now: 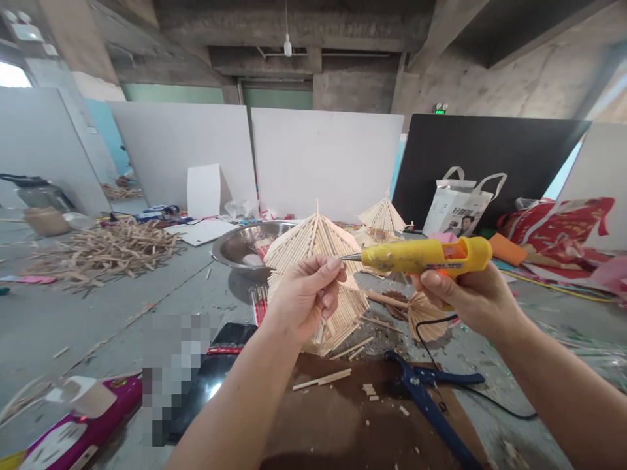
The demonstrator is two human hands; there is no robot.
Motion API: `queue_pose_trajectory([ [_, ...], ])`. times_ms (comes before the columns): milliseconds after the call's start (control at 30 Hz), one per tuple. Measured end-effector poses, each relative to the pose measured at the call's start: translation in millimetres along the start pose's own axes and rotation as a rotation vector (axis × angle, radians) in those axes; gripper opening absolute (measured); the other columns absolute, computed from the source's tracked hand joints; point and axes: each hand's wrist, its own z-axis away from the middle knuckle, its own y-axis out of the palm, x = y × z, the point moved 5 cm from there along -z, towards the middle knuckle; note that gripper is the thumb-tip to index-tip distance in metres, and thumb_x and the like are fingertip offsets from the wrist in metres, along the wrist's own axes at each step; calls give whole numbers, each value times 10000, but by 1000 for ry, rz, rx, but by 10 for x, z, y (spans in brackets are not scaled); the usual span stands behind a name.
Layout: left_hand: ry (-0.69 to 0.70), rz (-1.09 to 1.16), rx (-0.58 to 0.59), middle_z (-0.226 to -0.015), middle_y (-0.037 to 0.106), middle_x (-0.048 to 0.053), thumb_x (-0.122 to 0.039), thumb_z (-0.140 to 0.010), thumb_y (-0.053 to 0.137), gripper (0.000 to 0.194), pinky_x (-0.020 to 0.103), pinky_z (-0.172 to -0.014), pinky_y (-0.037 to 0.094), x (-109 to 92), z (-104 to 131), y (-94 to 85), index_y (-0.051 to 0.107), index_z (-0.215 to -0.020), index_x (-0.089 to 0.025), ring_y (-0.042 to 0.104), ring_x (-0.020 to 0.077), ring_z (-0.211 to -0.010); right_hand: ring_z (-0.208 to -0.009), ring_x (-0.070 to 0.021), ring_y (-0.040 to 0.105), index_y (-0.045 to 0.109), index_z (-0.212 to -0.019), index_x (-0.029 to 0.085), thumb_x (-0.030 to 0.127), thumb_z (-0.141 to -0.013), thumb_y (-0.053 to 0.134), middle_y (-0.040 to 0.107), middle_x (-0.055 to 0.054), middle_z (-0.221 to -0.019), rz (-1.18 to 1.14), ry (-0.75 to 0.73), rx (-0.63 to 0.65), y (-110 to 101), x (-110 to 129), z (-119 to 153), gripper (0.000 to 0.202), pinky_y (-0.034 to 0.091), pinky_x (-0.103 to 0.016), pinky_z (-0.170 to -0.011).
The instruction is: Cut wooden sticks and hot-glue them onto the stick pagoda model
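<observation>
My right hand (pixel 460 290) is wrapped round the handle of a yellow hot glue gun (pixel 411 256), whose metal nozzle points left. Close to the nozzle tip, my left hand (pixel 308 294) is closed in a pinch; whatever lies between its fingertips is too small to make out. Behind the left hand stands a pagoda-like model (pixel 318 238) built of thin wooden sticks, partly covered by that hand. A second, smaller stick model (pixel 383 219) stands farther back, partly behind the glue gun.
Blue cutters (pixel 431 398) and loose sticks (pixel 323 378) lie on a brown board (pixel 337 424). A steel bowl (pixel 235 251) and a stick pile (pixel 117 251) stand left. A purple power strip (pixel 78 424) lies front left; a white bag (pixel 453 207) leans at back right.
</observation>
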Motion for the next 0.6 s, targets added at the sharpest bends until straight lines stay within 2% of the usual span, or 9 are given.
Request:
queue_pose_trajectory([
  [433,2,-2,0,-532,556,-41,-200,-650,625,154,120,-232,233,-9,-11,-9,518,-571,-123,335,-11,-287,-371,-76,369,588,-667,198,363,-714,556,458,36,-457,-7,4,-12,-4,7,32,174,271,-207,-307],
  [600,0,-3,9,-511,548,-45,-206,-659,620,159,120,-230,224,-8,-7,-7,517,-571,-123,334,-10,-288,-379,-74,367,597,-723,197,349,-733,540,431,45,-455,12,-23,22,14,10,31,162,282,-204,-319],
])
